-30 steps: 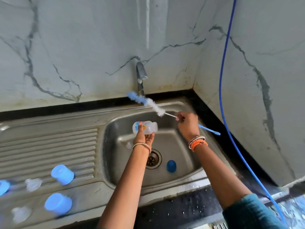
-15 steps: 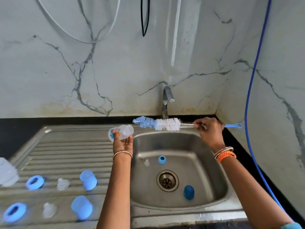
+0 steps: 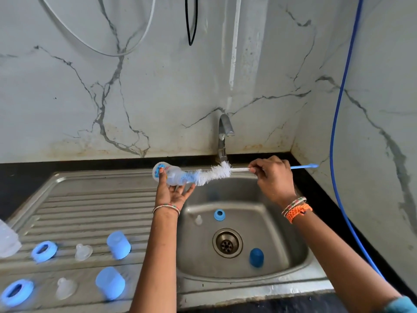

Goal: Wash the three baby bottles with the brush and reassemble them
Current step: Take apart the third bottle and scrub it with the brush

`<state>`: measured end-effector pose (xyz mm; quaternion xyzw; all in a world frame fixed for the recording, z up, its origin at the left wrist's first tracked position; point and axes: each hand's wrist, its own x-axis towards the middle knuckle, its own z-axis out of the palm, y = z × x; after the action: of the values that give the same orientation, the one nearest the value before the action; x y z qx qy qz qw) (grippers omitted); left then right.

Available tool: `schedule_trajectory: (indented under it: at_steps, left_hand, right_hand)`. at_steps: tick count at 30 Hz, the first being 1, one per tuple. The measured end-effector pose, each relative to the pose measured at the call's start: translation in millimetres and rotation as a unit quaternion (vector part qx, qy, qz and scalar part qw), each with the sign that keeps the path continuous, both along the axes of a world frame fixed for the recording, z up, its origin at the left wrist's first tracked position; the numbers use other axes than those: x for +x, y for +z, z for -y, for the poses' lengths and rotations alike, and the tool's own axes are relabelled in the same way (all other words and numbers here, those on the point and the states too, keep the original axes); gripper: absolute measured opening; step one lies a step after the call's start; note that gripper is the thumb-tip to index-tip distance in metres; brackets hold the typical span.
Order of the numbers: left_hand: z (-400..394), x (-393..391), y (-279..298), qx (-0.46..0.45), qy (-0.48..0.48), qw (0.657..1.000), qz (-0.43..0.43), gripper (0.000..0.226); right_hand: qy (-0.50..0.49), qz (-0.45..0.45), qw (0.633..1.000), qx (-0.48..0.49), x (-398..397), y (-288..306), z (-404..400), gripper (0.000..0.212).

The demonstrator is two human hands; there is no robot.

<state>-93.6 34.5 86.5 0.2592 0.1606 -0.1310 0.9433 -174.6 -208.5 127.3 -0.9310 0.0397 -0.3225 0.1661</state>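
My left hand (image 3: 172, 190) holds a small clear baby bottle (image 3: 168, 175) on its side above the sink's left rim, thumb on its base. My right hand (image 3: 272, 177) pinches the wire stem of the blue-and-white bottle brush (image 3: 213, 173). The brush's blue tip is inside the bottle's mouth. In the sink basin (image 3: 270, 222) lie a blue ring (image 3: 219, 215), a clear teat (image 3: 198, 220) and a dark blue cap (image 3: 256, 257). Another clear bottle (image 3: 8, 240) stands at the left edge, partly cut off.
On the ribbed drainboard (image 3: 90, 208) lie two blue rings (image 3: 44, 251), two clear teats (image 3: 83, 251) and two light blue caps (image 3: 118, 245). The tap (image 3: 223, 136) stands behind the basin. A blue hose (image 3: 334, 132) hangs down the right wall.
The brush tip has gone into the mouth of the bottle. The bottle and my left hand have shifted slightly right toward the brush.
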Motion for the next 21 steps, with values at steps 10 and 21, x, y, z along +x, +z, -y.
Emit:
schedule_trajectory:
  at_steps: [10, 21]
  left_hand:
    - [12, -7, -3, -0.036, -0.011, 0.998, 0.053, 0.061]
    - [-16, 9, -6, -0.066, 0.105, 0.986, 0.114, 0.139]
  right_hand:
    - [0.037, -0.389, 0.901, 0.191, -12, 29, -37, 0.024]
    - [0.1, -0.465, 0.868, 0.142, -18, 33, -1, 0.056]
